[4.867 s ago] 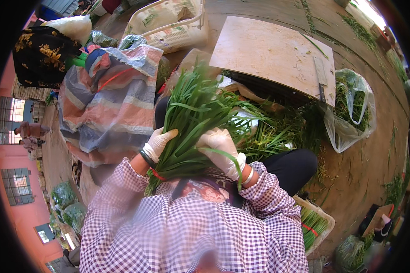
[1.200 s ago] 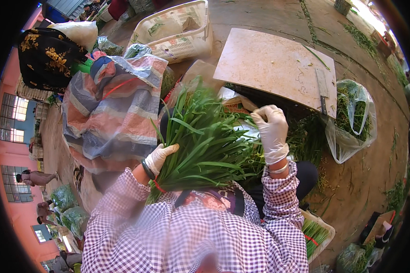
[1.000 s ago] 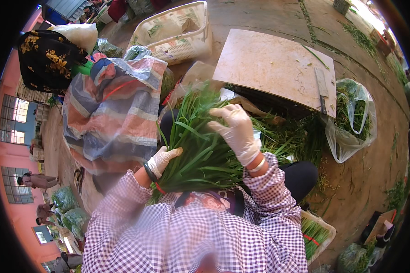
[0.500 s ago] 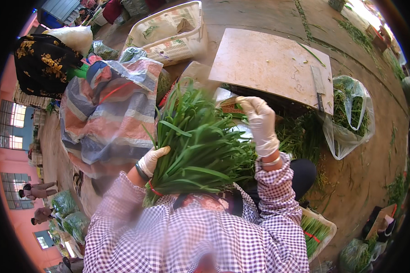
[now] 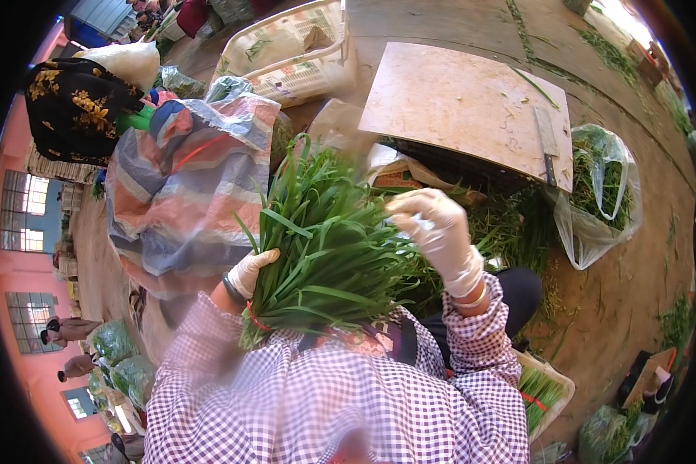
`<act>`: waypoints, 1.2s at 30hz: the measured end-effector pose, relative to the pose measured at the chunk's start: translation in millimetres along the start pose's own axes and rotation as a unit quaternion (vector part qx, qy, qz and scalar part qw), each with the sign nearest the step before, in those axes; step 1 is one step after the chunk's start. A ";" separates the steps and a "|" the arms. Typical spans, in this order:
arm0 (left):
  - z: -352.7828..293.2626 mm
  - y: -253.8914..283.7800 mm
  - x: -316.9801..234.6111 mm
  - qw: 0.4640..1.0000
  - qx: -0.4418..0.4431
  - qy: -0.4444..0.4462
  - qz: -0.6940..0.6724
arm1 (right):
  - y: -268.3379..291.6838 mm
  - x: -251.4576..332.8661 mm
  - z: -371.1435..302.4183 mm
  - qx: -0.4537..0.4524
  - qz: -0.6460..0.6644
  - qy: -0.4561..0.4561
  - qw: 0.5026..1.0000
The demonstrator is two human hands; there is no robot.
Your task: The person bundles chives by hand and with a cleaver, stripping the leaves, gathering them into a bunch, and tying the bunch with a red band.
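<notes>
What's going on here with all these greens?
A person's gloved left hand grips a big bunch of long green leaves, with a red band round its lower end. The right hand, also gloved, is at the bunch's right side; whether it pinches anything, I can't tell. Beyond, a knife lies on a pale board.

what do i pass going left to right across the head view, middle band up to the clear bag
Black flowered cloth → striped sheet → leafy green bunch, gripped by the left hand → gloved right hand → knife → clear bag of greens.
</notes>
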State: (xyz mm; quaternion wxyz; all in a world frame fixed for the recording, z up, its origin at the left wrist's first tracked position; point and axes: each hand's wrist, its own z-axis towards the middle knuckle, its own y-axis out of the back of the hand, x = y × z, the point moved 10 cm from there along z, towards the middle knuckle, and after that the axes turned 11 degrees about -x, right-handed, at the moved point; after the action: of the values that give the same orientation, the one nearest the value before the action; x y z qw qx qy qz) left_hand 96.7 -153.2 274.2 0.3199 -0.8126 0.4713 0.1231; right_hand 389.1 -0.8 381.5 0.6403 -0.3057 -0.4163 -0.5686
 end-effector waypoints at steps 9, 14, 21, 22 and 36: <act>0.5 12.8 8.2 0.998 0.004 0.006 -0.056 | -119.5 19.9 -85.1 0.296 -0.243 0.164 0.909; -5.8 10.1 7.1 0.997 0.011 0.007 -0.070 | -117.6 26.2 -99.2 0.309 -0.230 0.154 0.910; 3.4 24.3 11.5 0.998 0.012 0.009 -0.060 | -113.8 22.4 -94.5 0.287 -0.198 0.126 0.929; 4.2 26.3 11.5 0.998 0.018 0.008 -0.055 | -110.0 28.6 -87.0 0.263 -0.194 0.133 0.936; -6.6 12.4 9.9 0.995 -0.011 -0.037 -0.088 | -143.1 16.0 -106.7 0.333 -0.266 0.133 0.895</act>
State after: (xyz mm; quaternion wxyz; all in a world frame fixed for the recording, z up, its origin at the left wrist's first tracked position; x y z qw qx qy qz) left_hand 90.7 -168.5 269.3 0.3376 -0.8492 0.3848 0.1298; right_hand 268.4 -124.6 334.0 0.5785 0.1260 -0.5584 -0.5810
